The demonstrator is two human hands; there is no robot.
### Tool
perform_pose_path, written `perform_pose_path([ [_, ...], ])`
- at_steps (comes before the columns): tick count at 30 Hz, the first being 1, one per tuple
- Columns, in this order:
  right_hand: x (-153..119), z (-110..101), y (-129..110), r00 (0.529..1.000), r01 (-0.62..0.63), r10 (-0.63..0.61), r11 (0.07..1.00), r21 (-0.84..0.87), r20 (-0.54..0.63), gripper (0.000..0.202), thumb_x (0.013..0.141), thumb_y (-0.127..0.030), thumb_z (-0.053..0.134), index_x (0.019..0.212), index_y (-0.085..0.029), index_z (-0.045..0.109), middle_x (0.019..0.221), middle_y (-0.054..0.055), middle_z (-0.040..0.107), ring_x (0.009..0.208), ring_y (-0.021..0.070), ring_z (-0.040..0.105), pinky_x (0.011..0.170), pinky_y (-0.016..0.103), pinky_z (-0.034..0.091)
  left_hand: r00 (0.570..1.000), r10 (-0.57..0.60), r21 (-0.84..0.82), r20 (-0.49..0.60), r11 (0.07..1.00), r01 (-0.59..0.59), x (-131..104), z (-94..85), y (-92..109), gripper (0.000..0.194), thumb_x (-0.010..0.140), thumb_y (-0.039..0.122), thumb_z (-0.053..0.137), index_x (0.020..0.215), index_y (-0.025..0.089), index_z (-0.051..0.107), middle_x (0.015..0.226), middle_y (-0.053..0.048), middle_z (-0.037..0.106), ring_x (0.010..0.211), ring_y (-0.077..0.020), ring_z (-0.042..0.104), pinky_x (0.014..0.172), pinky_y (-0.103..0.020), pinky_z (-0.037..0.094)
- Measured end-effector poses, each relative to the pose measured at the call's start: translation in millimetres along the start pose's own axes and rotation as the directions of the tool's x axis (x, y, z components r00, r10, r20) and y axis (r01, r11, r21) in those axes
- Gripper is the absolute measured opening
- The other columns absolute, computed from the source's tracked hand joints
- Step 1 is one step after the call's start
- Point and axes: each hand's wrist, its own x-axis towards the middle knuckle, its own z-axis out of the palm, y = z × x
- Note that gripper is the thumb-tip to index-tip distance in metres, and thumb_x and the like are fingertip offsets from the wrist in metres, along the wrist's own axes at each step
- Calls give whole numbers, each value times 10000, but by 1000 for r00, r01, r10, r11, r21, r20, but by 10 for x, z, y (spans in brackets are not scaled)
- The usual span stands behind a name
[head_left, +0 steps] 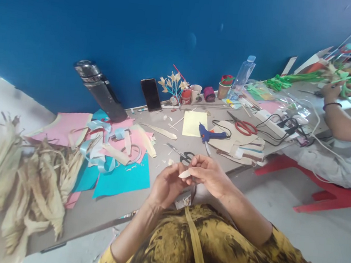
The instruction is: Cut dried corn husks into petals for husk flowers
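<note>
My right hand [210,175] pinches a small pale petal-shaped piece of corn husk [184,174] between thumb and fingers. Close against it, my left hand [166,186] has its fingers curled together at the same piece. Both hands are above the table's front edge, near my lap. Just beyond them lie black-handled scissors [186,156], partly covered by my fingers. A blue glue gun [211,133] rests farther back, beside a yellow paper sheet [192,123]. Below my hands, a small container with scraps [183,200] is partly hidden.
Dried corn husks [42,184] hang over the table's left end near coloured paper [123,180]. A dark flask [101,92], a phone [151,95], husk flowers [174,83] and a plastic bottle [242,80] stand along the wall. Red-handled scissors [245,128] lie right; a co-worker's hands [332,95] hold green strips.
</note>
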Motion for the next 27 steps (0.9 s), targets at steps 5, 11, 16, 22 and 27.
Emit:
perform_pose_path([
  [5,11,-35,37,1000,13,-13,999,48,15,353,669,-264,860,777,-178,535,646,-6,684,509,126,645,433,173,377,1000,-14,83,-7,996,15,-4,-4,-23,296,687,358,807,643,154,596,628,-16,591,653,-152,565,760,-326,471],
  [11,55,-59,54,1000,-3,4,991,137,-2,386,645,-265,883,784,-184,532,654,-23,654,514,115,629,418,162,328,999,-48,-199,4,979,48,23,-48,-29,353,736,396,767,605,174,525,609,16,502,640,-145,528,755,-355,486],
  [16,147,-80,99,996,38,-16,970,239,-91,382,615,-245,904,774,-179,563,663,-38,598,497,56,494,409,157,268,996,-3,-213,-92,977,-17,49,-88,-23,328,737,473,756,785,169,644,685,-9,563,689,-168,557,728,-355,492],
  [22,281,-77,161,995,45,-20,967,250,-102,396,607,-280,910,770,-183,563,627,-47,551,466,47,390,419,175,239,978,97,15,-184,995,-96,138,-78,-26,209,738,307,784,752,154,642,646,-3,596,638,-124,544,677,-272,460],
  [27,380,-100,174,993,75,-54,978,197,-105,331,679,-320,866,802,-185,590,636,-40,542,469,47,316,435,189,228,968,81,75,-238,995,-65,226,-101,215,208,715,280,796,706,151,633,605,7,587,585,-105,531,640,-253,461],
])
